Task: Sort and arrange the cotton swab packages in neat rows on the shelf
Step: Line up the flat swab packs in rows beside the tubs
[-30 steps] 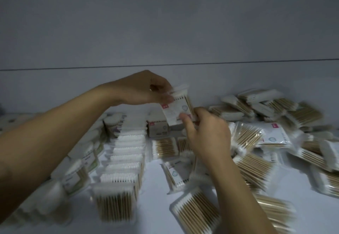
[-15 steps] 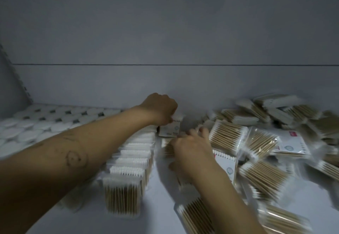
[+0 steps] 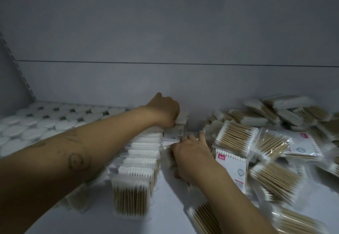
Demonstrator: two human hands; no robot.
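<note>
A row of upright cotton swab packages (image 3: 141, 162) runs from the shelf front toward the back wall. At the far end of that row my left hand (image 3: 165, 111) grips a package (image 3: 180, 126) that stands against the wall, fingers curled over its top. Right of the row, my right hand (image 3: 190, 157) reaches down onto flat-lying packages (image 3: 169, 153); its fingers are curled on one, partly hidden. A loose heap of swab packages (image 3: 273, 153) covers the right side of the white shelf (image 3: 165, 221).
Rows of white round lids (image 3: 45, 122) fill the shelf's left back corner. The grey back wall (image 3: 165, 79) stands right behind the row. A perforated upright (image 3: 16, 65) stands at far left. More packages (image 3: 203, 219) lie by my right forearm.
My left hand carried the package from mid-air down to the back end of the row. My right hand dropped to the packages beside the row. The view shifted left.
</note>
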